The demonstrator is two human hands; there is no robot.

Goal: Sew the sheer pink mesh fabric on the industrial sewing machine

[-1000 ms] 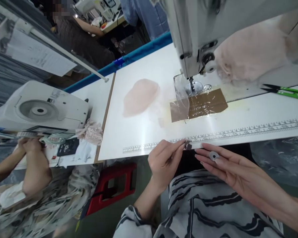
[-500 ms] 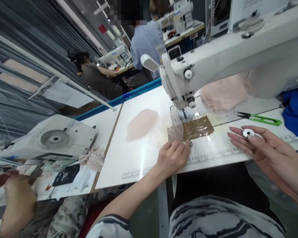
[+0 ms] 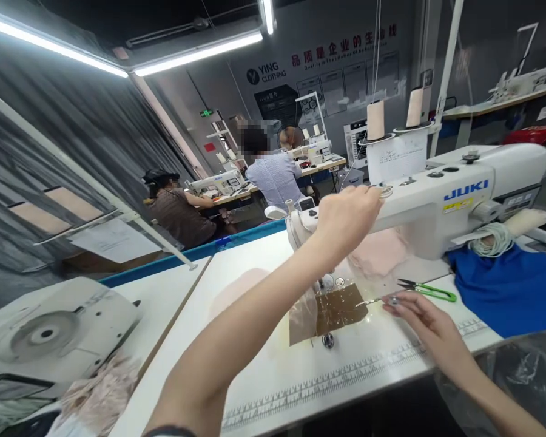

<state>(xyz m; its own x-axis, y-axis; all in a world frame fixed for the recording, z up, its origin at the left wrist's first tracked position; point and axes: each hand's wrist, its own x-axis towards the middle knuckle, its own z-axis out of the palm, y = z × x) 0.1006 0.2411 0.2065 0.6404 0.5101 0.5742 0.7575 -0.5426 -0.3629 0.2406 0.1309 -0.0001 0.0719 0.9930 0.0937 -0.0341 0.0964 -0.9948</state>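
My left hand reaches over the top of the white sewing machine. Its fingers are curled down by a round metal part on the machine's arm; what they grip is hidden. Low over the table, my right hand pinches a small metal bobbin between thumb and fingers. A metal bobbin case lies on the white tabletop, in front of a brown plate under clear film. The needle area is partly covered by my left forearm.
Green-handled thread snips lie right of the plate, near blue cloth. Pale pink fabric sits under the machine arm. Thread cones stand behind. A second machine is at left; two people work farther back.
My left hand has let go of the bobbin case and risen to the machine's top. The right hand, with the bobbin, is now closer to the brown plate. The view has tilted up.
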